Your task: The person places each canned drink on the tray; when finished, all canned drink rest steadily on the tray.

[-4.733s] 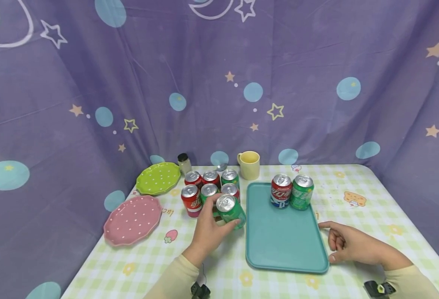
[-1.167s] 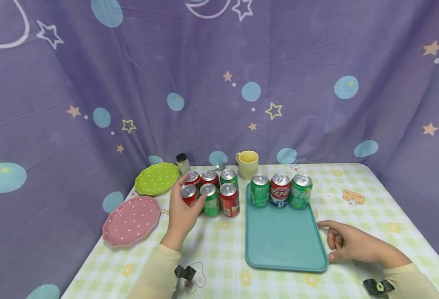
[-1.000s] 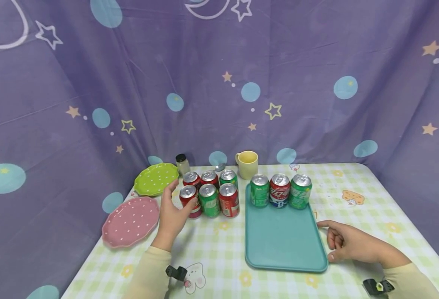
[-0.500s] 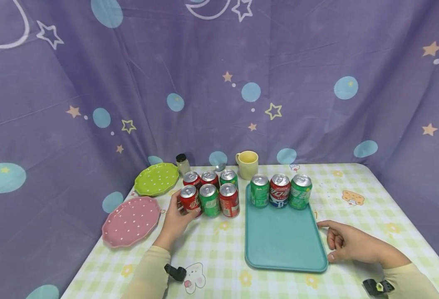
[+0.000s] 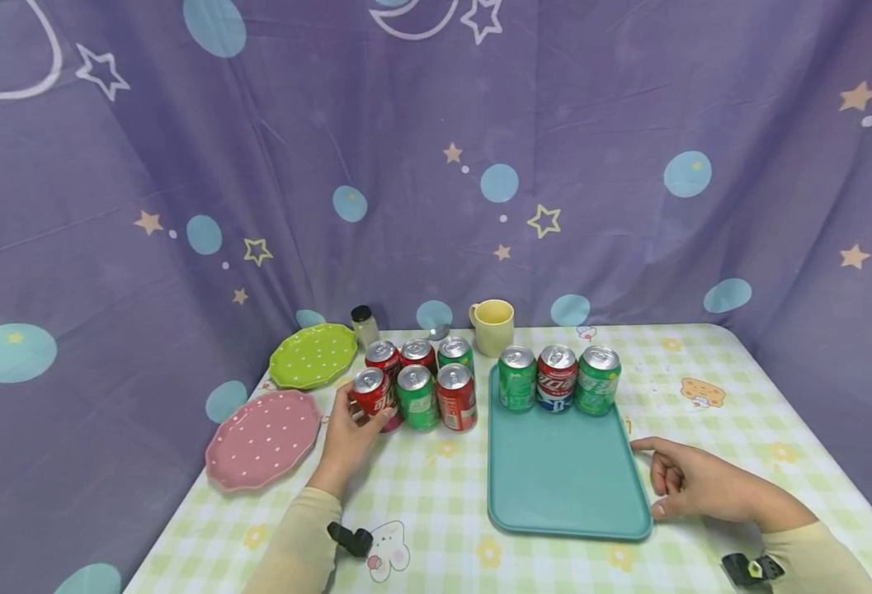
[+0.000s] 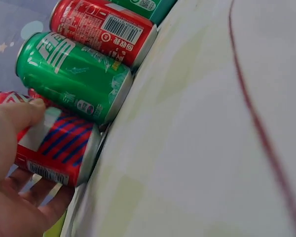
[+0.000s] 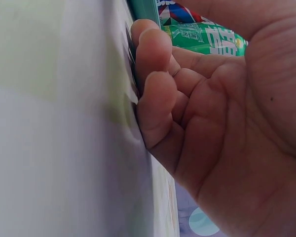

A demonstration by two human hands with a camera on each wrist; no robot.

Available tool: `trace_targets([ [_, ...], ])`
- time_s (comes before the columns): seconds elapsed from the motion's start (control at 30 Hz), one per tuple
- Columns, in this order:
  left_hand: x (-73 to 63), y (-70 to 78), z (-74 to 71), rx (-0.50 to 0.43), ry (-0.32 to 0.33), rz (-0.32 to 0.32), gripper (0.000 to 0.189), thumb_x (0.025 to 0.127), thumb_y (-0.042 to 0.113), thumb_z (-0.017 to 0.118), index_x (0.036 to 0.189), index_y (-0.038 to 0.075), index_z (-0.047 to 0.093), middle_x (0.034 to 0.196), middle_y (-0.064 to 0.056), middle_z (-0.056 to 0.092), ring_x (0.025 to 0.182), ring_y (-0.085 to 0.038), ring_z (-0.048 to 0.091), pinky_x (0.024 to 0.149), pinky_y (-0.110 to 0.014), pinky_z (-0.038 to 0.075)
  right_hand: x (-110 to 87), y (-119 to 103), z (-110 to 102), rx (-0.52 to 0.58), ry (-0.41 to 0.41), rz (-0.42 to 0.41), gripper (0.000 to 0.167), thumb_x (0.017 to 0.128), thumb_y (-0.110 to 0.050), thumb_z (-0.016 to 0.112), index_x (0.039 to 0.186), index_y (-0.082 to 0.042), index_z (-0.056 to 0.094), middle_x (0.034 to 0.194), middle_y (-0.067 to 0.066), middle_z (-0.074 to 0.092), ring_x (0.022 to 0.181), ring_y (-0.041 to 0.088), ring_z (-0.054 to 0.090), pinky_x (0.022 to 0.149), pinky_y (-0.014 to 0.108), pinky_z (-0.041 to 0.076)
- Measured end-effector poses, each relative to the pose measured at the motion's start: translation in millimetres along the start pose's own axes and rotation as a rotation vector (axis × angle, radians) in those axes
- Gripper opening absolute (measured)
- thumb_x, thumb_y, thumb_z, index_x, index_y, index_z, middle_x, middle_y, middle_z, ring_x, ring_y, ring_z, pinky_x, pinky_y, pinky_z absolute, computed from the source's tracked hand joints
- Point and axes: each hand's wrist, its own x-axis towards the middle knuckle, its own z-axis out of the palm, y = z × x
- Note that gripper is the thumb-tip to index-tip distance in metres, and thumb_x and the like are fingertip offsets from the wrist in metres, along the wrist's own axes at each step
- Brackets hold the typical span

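My left hand grips a red soda can at the front left of a cluster of cans, thumb on one side and fingers round the other. This can leans a little to the left. In the left wrist view its striped side shows beside a green can. My right hand rests on the table by the right edge of a teal tray. Its index finger reaches to the tray's rim and its other fingers are loosely bent, holding nothing. Along the tray's far end stand a green can, a red-and-blue can and another green can.
Red and green cans stand close behind and beside the gripped one, among them a red can. A pink plate and a lime plate lie left. Behind are a black-lidded jar, a spoon and a yellow mug.
A green can went from my left hand to the tray's far left. That hand then moved left, closed round the front-left red can and tipped it slightly left. My right hand stayed put.
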Motion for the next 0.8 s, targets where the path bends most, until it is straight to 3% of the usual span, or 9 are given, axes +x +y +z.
trace_targets([
  [0.23,-3.1,16.3,-8.3,-0.081,0.093,0.050,0.073,0.090,0.008,0.084,0.147,0.005,0.039,0.142,-0.013,0.055,0.129,-0.027,0.055,0.103,-0.037,0.052,0.0,2.0,-1.5,-0.001,0.000,-0.008,0.089,0.088,-0.014,0.085,0.153,0.014,0.031,0.091,0.012,0.059,0.067,0.008,0.052,0.056,0.029,0.047],
  [0.43,-11.6,49.8,-9.9,-0.147,0.145,0.143,0.073,0.086,0.005,0.088,0.143,0.005,0.043,0.137,-0.008,0.061,0.124,-0.019,0.057,0.098,-0.033,0.051,-0.3,1.0,-0.9,0.003,0.000,-0.007,0.089,0.088,-0.013,0.085,0.152,0.015,0.031,0.091,0.013,0.059,0.067,0.008,0.052,0.055,0.029,0.047],
  [0.67,-22.4,82.1,-9.4,-0.092,0.159,0.267,0.071,0.083,0.009,0.091,0.141,0.007,0.048,0.133,-0.004,0.063,0.117,-0.018,0.060,0.096,-0.027,0.051,-0.4,-1.7,0.3,0.005,-0.004,-0.012,0.088,0.089,-0.014,0.084,0.152,0.016,0.030,0.091,0.014,0.059,0.067,0.007,0.051,0.055,0.030,0.046],
  [0.8,-27.9,102.0,-4.0,-0.081,0.132,0.337,0.071,0.081,0.005,0.091,0.139,0.005,0.050,0.132,-0.005,0.064,0.119,-0.018,0.061,0.095,-0.026,0.053,-0.3,-0.6,-0.2,0.004,-0.001,-0.003,0.089,0.089,-0.014,0.085,0.152,0.015,0.030,0.091,0.014,0.059,0.067,0.007,0.051,0.055,0.030,0.046],
])
